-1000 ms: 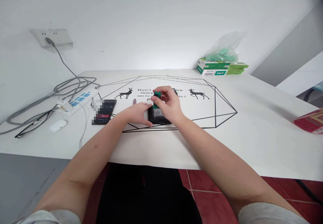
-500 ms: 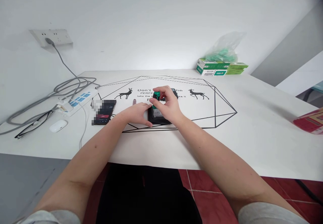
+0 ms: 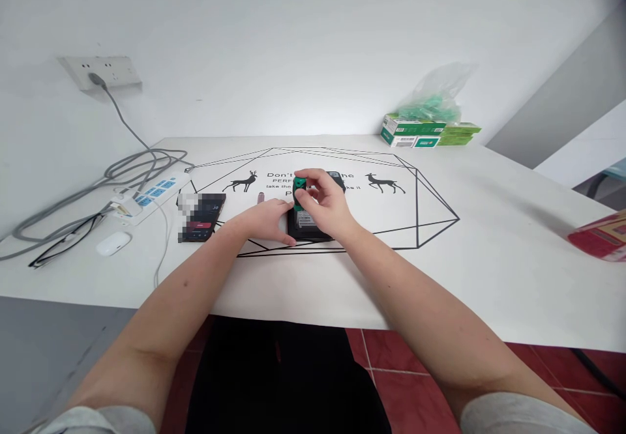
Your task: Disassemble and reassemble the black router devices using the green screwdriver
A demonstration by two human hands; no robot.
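Note:
A black flat device (image 3: 307,227) with a grey label lies on the white table (image 3: 489,238), over a printed deer drawing. My left hand (image 3: 267,220) rests flat against its left edge and holds it down. My right hand (image 3: 327,204) pinches a small green part (image 3: 299,189) between thumb and fingers, upright above the device's far end. Whether the green part touches the device is hidden by my fingers.
A dark phone (image 3: 201,216) lies left of my hands. Further left are a power strip (image 3: 149,197), grey cables (image 3: 98,189) and a white earbud case (image 3: 113,243). Green boxes with a plastic bag (image 3: 428,129) sit at the back right; a red package (image 3: 597,236) at the right edge.
My right hand has shifted the green part slightly to the left and turned it a little. My left hand and the black device have stayed put.

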